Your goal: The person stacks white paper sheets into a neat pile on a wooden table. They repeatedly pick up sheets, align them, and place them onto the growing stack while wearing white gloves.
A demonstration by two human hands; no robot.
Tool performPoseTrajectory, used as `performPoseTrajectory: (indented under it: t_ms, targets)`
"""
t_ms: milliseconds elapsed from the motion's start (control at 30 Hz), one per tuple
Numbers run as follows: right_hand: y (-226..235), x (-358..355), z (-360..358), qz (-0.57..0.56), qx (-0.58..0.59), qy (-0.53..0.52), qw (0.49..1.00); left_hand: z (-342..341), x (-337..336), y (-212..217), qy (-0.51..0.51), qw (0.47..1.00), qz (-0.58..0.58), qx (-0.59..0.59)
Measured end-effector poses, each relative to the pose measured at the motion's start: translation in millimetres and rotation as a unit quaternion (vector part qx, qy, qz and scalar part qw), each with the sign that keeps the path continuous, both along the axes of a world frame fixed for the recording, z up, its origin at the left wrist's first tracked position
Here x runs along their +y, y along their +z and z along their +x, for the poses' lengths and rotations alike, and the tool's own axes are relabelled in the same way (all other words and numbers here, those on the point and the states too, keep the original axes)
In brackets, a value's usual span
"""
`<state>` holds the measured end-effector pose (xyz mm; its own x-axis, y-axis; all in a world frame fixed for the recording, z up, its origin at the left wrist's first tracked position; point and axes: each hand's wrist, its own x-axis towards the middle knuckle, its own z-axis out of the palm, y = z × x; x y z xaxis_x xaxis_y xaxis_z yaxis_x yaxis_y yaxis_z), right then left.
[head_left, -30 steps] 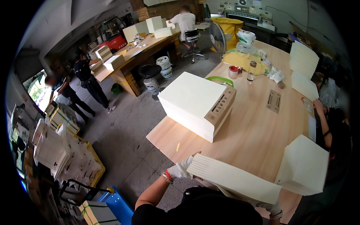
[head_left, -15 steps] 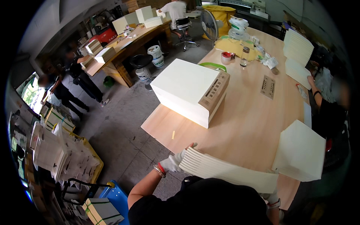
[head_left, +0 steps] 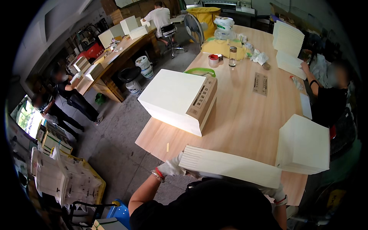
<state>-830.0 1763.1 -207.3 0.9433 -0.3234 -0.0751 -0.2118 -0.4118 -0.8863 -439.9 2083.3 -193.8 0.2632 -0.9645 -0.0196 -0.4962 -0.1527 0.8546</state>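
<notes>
Both of my hands wear white gloves and grip a long stack of white paper pads (head_left: 230, 165) at the table's near edge, in front of my body. My left hand (head_left: 171, 165) is wrapped around the stack's left end, where the separate layers show. My right hand (head_left: 278, 193) holds the lower right end, its fingers partly hidden beneath. Beyond the stack, a tall white pile of pads (head_left: 172, 92) stands on the wooden table (head_left: 237, 126), with a brown printed label strip (head_left: 202, 96) along its right side. Another white pile (head_left: 304, 143) stands at the right.
A second brown label strip (head_left: 260, 84) lies mid-table. Farther back are a glass jar (head_left: 232, 56), red tape roll (head_left: 213, 59), yellow cloth (head_left: 222, 46) and white bucket (head_left: 224, 23). A co-worker (head_left: 329, 92) sits at the right. A blue cart (head_left: 119, 214) stands at lower left.
The stack in my hands has risen and turned, showing more of its long side, and its layers sit closer together. My left thumb no longer sticks up over its end. The whole view has shifted.
</notes>
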Motion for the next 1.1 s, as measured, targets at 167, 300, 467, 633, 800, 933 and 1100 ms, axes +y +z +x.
performPoseTrajectory:
  t_ms: [167, 300, 467, 633, 800, 933, 1100]
  targets:
    - [34, 11, -1, -0.332, -0.006, 0.042, 0.942, -1, -8, -20, -0.087, 0.890, -0.098, 0.436]
    - [-25, 6, -26, 0.312, -0.032, -0.124, 0.941, 0, -27, -27, -0.081, 0.609, -0.019, 0.789]
    - [-52, -3, -34, 0.681, -0.046, -0.181, 0.708, -1, 3, -28, 0.139, 0.704, 0.010, 0.696]
    - [-10, -1, -2, 0.677, 0.056, -0.187, 0.709, 0, 19, -37, 0.183, 0.736, 0.027, 0.652]
    - [21, 9, 6, 0.780, 0.090, -0.161, 0.598, 1, 18, -37, 0.203, 0.739, 0.017, 0.642]
    - [45, 30, 3, 0.519, 0.064, -0.266, 0.810, 2, 16, -32, 0.221, 0.734, 0.003, 0.641]
    - [-13, 27, -16, 0.206, 0.008, -0.198, 0.958, 0, 3, -23, 0.214, 0.727, -0.003, 0.653]
